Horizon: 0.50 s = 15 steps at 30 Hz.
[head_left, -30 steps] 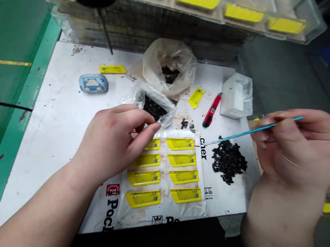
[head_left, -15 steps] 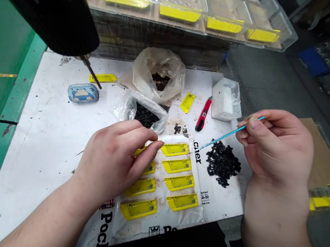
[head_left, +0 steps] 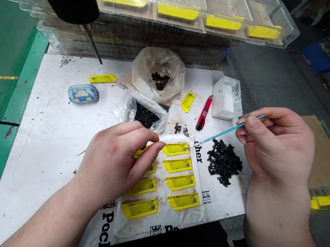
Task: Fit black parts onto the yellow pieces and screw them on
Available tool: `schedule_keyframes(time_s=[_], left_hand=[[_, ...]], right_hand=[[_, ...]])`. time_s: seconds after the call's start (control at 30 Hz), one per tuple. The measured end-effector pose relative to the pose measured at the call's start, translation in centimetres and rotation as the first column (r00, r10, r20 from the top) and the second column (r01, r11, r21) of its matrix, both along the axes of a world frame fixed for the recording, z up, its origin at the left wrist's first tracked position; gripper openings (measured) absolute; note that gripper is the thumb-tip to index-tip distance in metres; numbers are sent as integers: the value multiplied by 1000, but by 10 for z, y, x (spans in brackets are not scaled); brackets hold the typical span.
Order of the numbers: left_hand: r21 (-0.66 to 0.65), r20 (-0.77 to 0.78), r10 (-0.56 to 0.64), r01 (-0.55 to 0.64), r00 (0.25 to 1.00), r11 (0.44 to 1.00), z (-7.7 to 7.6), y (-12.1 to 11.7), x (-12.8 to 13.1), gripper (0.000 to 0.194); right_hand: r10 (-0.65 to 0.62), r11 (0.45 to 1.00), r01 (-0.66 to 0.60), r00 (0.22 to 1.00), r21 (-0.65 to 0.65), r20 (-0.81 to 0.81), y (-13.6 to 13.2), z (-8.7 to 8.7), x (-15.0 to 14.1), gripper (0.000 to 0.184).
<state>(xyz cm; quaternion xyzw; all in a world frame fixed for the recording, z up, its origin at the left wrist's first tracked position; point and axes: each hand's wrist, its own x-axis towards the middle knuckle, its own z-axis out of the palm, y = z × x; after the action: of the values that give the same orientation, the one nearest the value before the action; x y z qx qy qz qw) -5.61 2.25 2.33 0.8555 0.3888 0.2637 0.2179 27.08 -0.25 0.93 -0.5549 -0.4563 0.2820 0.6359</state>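
Observation:
My right hand pinches a thin blue stick between thumb and fingers. Its pale, thin tip points left, close to the right end of the top yellow plastic part in the right column. At that part's left end is my left hand, thumb and forefinger pinched together; whatever lies between them is hidden. Several more yellow parts lie in two columns on a white printed plastic bag, some partly covered by my left hand. Right of the bag is a pile of small black pieces.
Behind my hands stand a bag of black granules and a bag with brown material. A red utility knife, a white block and a blue tin lie around. A power screwdriver hangs overhead before stacked clear trays.
The hanging screwdriver has shifted up and slightly right in view. Both hands keep nearly the same pose, and the blue stick lies a little flatter, its tip still beside the top yellow part.

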Motion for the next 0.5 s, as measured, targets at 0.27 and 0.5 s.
schedule_keyframes(time_s=[0.27, 0.5], left_hand=[[-18, -4, 6, -6, 1000, 1000, 1, 1, 2, 21], [-29, 9, 6, -6, 1000, 1000, 0, 0, 2, 19]], right_hand=[[-16, 1000, 15, 999, 24, 29, -1, 1, 2, 20], [27, 999, -28, 999, 18, 44, -1, -3, 2, 20]])
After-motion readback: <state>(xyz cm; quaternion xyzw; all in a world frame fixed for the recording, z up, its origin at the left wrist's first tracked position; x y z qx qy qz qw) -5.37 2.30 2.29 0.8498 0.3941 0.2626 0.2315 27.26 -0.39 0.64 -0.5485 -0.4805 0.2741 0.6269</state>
